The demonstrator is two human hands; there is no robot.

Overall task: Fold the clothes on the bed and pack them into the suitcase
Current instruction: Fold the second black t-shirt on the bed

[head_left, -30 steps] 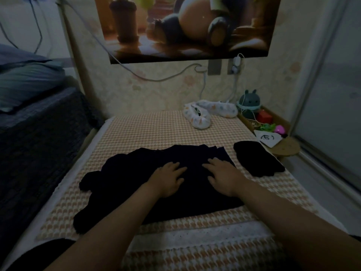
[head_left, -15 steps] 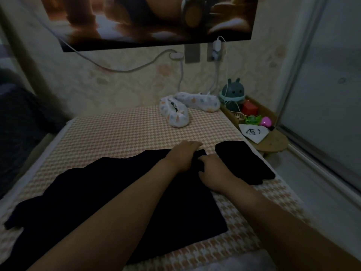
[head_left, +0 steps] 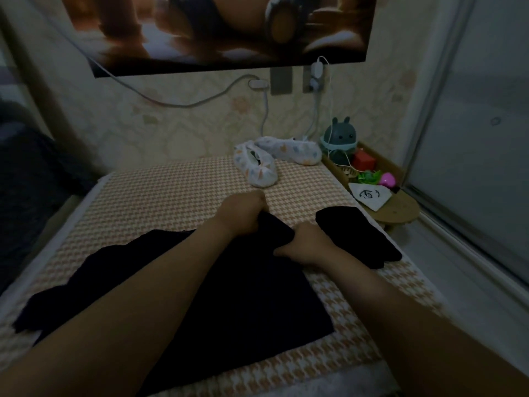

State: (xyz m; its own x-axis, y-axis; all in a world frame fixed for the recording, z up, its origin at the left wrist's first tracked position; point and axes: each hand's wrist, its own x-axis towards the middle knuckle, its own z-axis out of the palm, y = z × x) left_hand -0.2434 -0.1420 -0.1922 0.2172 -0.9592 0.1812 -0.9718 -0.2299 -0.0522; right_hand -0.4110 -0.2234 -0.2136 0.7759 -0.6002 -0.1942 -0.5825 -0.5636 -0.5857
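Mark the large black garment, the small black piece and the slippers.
large black garment (head_left: 257,310), head view, flat middle
small black piece (head_left: 363,236), head view, centre
slippers (head_left: 264,174), head view, nearer slipper's toe

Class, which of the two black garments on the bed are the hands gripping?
The large spread-out black garment: left hand and right hand grip its far corner; the small black bundle lies aside.
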